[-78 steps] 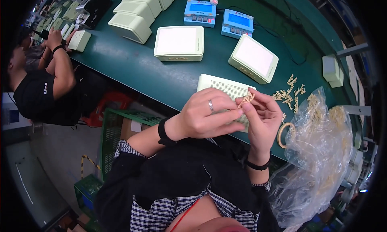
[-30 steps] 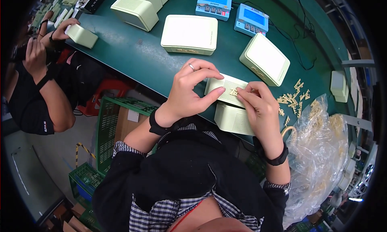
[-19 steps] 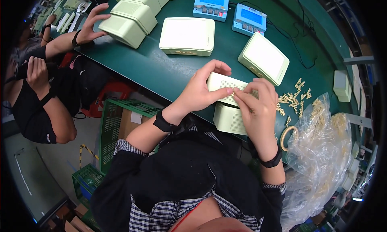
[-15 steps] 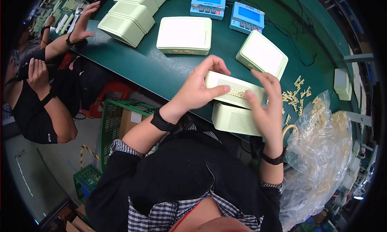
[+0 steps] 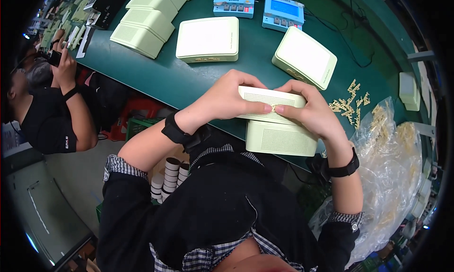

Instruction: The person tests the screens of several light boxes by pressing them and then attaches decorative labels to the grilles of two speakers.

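Observation:
My left hand [image 5: 224, 99] and my right hand [image 5: 314, 111] grip a pale green box [image 5: 269, 96] with a perforated face between them. Both thumbs press side by side on a small gold script-lettering piece [image 5: 273, 109] at the middle of that face; the thumbs cover most of it. My fingers wrap around the box's far side. Directly below it, at the table's near edge, stands another pale green box [image 5: 281, 139], its perforated face toward me. Loose gold lettering pieces [image 5: 350, 106] lie scattered to the right of my right hand.
A clear plastic bag [image 5: 383, 172] holding gold pieces fills the right side. Two pale green boxes [image 5: 208, 38] [image 5: 305, 54] lie farther back, before two blue devices with screens [image 5: 283, 13]. More boxes [image 5: 144, 28] line the back left. A co-worker's hand [image 5: 65, 66] holds a small black object.
My thumbs have come together on the lettering, and my right fingers have closed around the box. The co-worker's outstretched hand has drawn back. The view has shifted slightly.

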